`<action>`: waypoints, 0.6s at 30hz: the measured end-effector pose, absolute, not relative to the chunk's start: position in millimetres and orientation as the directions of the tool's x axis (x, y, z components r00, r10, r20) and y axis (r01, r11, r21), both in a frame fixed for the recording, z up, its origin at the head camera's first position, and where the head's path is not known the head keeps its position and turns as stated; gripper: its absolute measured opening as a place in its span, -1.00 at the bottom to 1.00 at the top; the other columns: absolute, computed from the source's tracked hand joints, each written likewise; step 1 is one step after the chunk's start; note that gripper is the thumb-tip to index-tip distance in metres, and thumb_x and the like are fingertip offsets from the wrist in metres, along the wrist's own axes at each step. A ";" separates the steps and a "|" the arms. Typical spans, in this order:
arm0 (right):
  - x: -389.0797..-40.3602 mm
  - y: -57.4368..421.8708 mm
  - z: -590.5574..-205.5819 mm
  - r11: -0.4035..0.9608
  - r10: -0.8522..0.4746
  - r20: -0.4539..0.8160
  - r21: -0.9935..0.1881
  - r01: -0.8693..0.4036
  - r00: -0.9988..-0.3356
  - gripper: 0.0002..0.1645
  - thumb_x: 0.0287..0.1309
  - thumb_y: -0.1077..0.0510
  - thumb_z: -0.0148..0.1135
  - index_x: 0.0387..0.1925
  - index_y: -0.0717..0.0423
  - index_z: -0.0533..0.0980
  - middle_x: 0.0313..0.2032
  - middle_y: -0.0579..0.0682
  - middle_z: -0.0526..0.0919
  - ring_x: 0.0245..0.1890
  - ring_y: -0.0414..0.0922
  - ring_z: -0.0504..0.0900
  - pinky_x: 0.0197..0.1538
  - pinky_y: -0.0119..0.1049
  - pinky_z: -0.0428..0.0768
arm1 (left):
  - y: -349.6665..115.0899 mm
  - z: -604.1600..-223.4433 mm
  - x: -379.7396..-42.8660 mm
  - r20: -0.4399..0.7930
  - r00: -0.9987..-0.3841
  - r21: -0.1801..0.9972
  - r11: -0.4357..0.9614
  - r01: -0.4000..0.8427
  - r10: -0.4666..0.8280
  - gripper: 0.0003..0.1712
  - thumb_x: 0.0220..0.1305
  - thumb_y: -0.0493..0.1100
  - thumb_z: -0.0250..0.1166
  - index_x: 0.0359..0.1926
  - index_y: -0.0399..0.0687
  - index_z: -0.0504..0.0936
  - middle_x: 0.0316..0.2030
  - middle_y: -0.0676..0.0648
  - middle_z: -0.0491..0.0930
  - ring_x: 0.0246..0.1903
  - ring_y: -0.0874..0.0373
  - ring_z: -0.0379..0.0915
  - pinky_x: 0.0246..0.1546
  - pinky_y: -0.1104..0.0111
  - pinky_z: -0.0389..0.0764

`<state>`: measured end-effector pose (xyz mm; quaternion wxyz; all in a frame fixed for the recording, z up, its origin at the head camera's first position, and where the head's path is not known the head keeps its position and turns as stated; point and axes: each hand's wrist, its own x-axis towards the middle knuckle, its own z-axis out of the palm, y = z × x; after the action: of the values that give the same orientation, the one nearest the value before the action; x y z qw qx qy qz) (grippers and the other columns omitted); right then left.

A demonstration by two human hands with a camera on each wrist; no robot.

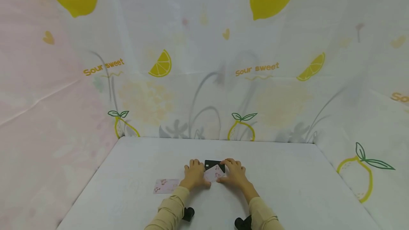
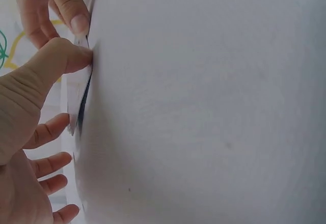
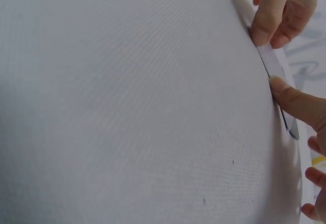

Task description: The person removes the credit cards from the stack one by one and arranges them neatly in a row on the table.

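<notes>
A small white card with a pink floral print lies tilted over a black card on the white table. My left hand holds the printed card from its left side, the thumb at the near edge and the forefinger reaching the far side. Opposite it, my right hand holds the same card, with its thumb at the near edge and its forefinger by the black card's upper right corner. The other fingers of both hands are spread. Part of the black card is hidden beneath the printed one.
Another pink-printed card or sheet lies flat to the left, partly behind the left wrist. Black devices sit under the wrists. The white table ends at a lemon-printed cloth at the back and sides.
</notes>
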<state>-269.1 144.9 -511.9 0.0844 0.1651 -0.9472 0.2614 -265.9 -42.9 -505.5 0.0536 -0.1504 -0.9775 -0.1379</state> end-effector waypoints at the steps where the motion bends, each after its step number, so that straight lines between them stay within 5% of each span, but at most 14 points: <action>1: -268.9 144.6 -511.7 0.813 -0.261 0.239 -0.468 -0.346 -0.935 -0.27 -0.35 -0.12 0.56 -0.08 0.08 0.52 0.06 0.16 0.47 -0.01 0.24 0.37 -0.17 0.23 0.31 | -43.3 -506.1 -266.1 0.153 -0.947 0.267 0.911 0.315 0.283 -0.41 -0.39 0.08 0.54 -0.36 -0.15 0.52 -0.22 -0.19 0.37 -0.11 -0.12 0.24 -0.22 -0.03 0.30; 18: -275.2 144.7 -510.7 0.803 -0.205 0.093 -0.553 -0.222 -0.974 -0.48 -0.33 -0.08 0.57 -0.30 0.06 0.54 0.11 0.24 0.44 0.06 0.31 0.32 -0.06 0.28 0.25 | -52.2 -518.6 -267.7 0.239 -0.909 0.417 0.809 0.414 0.342 -0.45 -0.36 -0.01 0.54 -0.33 -0.11 0.49 -0.04 -0.27 0.39 0.04 -0.20 0.19 -0.13 -0.09 0.22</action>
<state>-275.2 144.7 -510.7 0.0144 0.1126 -0.9494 0.2928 -267.7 -52.2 -518.6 0.0765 -0.1991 -0.9481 -0.2358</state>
